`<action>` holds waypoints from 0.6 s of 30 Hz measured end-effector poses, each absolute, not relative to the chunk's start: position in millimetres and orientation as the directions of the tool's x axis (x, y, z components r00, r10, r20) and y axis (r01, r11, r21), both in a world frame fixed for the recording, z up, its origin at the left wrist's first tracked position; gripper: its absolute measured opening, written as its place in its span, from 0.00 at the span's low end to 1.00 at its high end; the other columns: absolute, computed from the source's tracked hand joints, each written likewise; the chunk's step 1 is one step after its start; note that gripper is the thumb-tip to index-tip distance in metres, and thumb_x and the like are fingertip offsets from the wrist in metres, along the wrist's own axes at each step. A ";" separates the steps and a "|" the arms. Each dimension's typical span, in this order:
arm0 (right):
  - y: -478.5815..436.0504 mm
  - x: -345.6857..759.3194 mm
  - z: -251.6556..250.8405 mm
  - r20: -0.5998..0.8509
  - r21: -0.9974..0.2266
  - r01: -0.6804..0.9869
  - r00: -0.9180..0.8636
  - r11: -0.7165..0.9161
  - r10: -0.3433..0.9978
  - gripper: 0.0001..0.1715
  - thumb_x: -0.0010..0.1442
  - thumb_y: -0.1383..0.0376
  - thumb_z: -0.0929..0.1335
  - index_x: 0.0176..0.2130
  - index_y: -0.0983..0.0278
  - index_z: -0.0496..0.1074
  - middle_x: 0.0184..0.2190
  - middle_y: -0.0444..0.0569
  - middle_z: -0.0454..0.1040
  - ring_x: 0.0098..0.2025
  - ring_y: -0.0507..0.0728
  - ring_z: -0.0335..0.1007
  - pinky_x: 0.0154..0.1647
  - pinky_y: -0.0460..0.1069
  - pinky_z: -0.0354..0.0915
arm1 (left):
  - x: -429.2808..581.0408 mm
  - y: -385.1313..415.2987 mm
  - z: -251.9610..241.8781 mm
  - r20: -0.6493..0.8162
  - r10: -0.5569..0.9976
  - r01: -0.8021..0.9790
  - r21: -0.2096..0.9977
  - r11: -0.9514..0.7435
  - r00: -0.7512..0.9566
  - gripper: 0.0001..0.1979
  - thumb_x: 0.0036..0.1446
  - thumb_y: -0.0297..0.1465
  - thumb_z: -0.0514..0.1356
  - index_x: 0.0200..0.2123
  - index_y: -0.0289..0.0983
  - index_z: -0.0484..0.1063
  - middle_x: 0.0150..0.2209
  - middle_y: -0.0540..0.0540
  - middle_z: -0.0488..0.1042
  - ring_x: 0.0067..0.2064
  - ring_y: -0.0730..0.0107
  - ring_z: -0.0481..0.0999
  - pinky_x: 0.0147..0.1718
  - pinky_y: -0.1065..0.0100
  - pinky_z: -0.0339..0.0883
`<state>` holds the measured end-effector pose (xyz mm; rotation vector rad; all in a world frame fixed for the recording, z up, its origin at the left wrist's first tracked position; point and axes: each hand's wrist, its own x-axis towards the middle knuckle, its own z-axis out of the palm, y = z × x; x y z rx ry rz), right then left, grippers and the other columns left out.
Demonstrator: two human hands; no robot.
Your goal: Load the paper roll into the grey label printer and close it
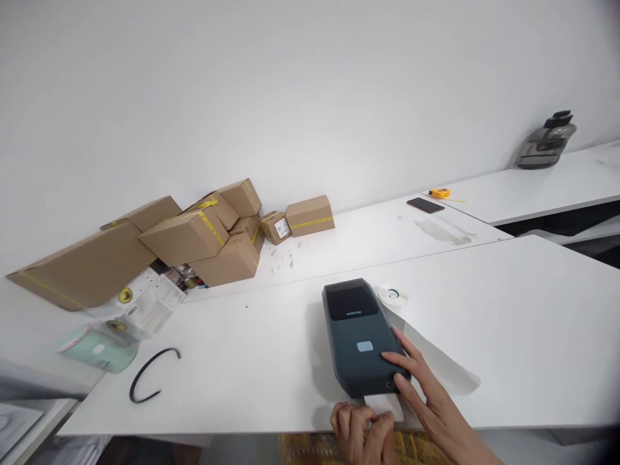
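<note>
A dark teal label printer (pixel 356 339) rests near the front edge of the white table, with a blue button and a dark window on top. White label paper (pixel 385 405) sticks out of its near end. My left hand (pixel 361 431) is closed at that end, its fingers curled at the label paper; the fingertips are partly hidden. My right hand (pixel 426 394) lies against the printer's right near corner, fingers stretched out and apart, touching its top and side. Behind the printer, a roll of white paper (pixel 390 296) stands with a long strip trailing to the right.
Several cardboard boxes (pixel 184 237) are piled at the back left. Closer in lie a mint-green container (pixel 99 349) and a black curved band (pixel 137 381). A phone (pixel 425 205), yellow tape measure (pixel 440 193) and dark bottle (pixel 545 145) are at the back right.
</note>
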<state>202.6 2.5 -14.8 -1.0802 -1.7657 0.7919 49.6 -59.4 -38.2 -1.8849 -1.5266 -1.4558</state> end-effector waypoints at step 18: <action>13.9 169.6 -52.0 0.161 -0.987 0.050 0.127 0.156 0.979 0.40 0.64 0.45 0.63 0.68 0.55 0.54 0.70 0.55 0.56 0.70 0.72 0.52 0.65 0.70 0.57 | 37.4 -20.1 2.7 -0.086 0.899 -0.089 0.995 0.053 -0.430 0.40 0.61 0.51 0.57 0.69 0.37 0.51 0.70 0.37 0.56 0.68 0.54 0.60 0.59 0.65 0.65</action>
